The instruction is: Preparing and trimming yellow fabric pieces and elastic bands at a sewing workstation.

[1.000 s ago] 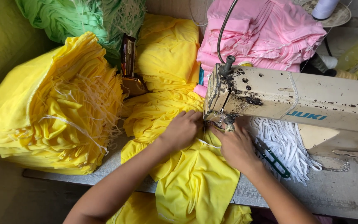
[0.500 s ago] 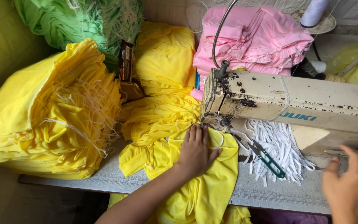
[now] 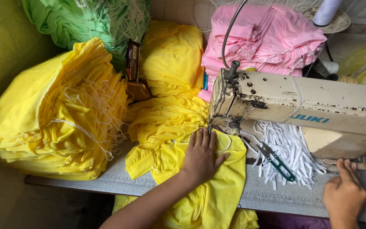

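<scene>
My left hand point(image 3: 202, 156) lies flat, fingers spread, on a yellow fabric piece point(image 3: 210, 186) just in front of the needle of a cream sewing machine point(image 3: 301, 112). The cloth hangs over the table's front edge. My right hand point(image 3: 345, 193) rests at the table's right side, under the machine's wheel end, fingers pointing up and touching the machine's base; it holds nothing that I can see. White elastic strips point(image 3: 291, 148) lie between the two hands, with green-handled thread snips point(image 3: 278, 161) on them.
A tied bundle of yellow cut pieces point(image 3: 60, 114) fills the left. More yellow fabric point(image 3: 170, 63) is piled behind, green fabric point(image 3: 90, 21) at top left, pink fabric point(image 3: 267, 38) behind the machine. A white thread cone point(image 3: 326, 12) stands top right. Grey table edge point(image 3: 106, 184) runs across.
My right hand left the yellow cloth and moved right to the machine's wheel end. My left hand stayed pressed on the fabric near the needle.
</scene>
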